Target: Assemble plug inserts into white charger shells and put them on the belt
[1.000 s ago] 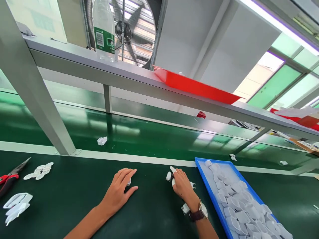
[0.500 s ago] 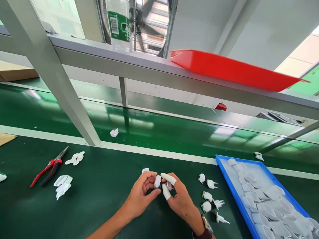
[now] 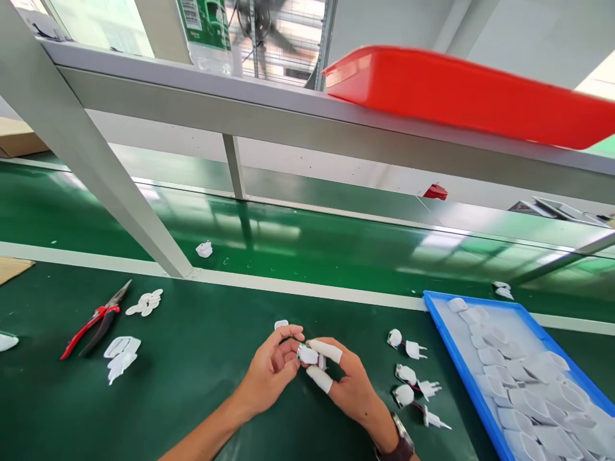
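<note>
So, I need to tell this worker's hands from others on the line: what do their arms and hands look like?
No sleeves are in view on either arm. The left hand wears nothing. The right hand has white finger cots on two digits, and a wristwatch with a silver case and dark strap sits on that wrist.

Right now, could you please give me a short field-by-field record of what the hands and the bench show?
left hand: fingers closed on the small white plug part
right hand: thumb and forefinger in white finger cots, pinching the same part
beside right hand: three wired plug pieces lying on the green mat
far right: blue tray full of white shells
far left: red-handled pliers and loose white pieces
behind: one white part lying on the conveyor belt
overhead: red tray on the shelf
</note>
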`<state>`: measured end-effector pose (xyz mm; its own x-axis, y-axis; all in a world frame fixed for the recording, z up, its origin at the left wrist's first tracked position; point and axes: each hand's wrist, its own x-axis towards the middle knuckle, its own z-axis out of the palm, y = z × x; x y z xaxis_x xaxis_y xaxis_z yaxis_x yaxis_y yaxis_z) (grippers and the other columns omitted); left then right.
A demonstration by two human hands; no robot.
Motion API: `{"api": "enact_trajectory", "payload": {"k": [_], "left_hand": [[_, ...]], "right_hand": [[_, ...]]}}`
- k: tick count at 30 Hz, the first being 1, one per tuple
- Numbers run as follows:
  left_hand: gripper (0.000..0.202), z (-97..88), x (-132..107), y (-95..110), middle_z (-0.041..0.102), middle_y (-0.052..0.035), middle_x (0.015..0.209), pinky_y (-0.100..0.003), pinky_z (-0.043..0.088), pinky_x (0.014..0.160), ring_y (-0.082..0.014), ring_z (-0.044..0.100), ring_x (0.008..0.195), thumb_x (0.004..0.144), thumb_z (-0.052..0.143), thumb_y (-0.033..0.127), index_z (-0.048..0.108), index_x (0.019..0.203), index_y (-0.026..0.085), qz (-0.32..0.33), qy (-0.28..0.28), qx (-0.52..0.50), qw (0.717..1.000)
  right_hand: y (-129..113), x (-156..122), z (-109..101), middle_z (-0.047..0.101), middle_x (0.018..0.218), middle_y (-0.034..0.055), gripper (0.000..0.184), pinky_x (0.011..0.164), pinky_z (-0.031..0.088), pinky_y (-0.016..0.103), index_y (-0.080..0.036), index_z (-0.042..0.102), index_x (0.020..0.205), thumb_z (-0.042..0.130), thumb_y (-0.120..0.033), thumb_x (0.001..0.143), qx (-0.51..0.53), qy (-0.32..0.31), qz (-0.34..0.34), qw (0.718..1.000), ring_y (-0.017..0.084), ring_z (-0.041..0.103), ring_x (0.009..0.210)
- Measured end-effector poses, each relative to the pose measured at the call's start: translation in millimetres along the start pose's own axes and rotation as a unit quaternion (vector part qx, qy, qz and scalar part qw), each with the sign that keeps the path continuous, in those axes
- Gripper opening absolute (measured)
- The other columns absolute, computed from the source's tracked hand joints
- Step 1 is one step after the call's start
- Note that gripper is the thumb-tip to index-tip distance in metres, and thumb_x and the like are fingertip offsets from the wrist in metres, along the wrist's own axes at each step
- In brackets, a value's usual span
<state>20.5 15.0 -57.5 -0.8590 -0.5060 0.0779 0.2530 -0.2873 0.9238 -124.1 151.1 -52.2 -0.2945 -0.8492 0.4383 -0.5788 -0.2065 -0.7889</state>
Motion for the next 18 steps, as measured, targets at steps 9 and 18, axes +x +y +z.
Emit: {"api": "enact_trajectory", "payload": {"k": [9, 18], "left_hand": [[0.069, -49.5, 12, 7, 0.060, -0.0103, 0.138, -0.056, 0.051, 0.108, -0.0324, 0.058, 0.129, 0.078, 0.082, 0.025, 0.053, 0.141, 0.029, 0.104, 0.079, 0.524, 0.842], [0.033, -30.9, 12, 0, 0.073, -0.0057, 0.122, -0.039, 0.058, 0.100, -0.0207, 0.068, 0.113, 0.097, 0.059, 0.016, 0.061, 0.128, 0.026, 0.233, 0.048, 0.493, 0.837]], "right_hand": [[-8, 7, -10, 0.075, 0.114, 0.0098, 0.039, 0.074, 0.064, 0.028, -0.026, 0.063, 0.128, 0.062, -0.009, 0.093, -0.077, 0.162, -0.067, 0.981, 0.019, 0.074, 0.097], [-8, 2, -5, 0.074, 0.109, 0.0086, 0.044, 0.063, 0.060, 0.027, -0.025, 0.060, 0.131, 0.062, -0.004, 0.092, -0.101, 0.173, -0.090, 0.976, 0.015, 0.069, 0.078]]}}
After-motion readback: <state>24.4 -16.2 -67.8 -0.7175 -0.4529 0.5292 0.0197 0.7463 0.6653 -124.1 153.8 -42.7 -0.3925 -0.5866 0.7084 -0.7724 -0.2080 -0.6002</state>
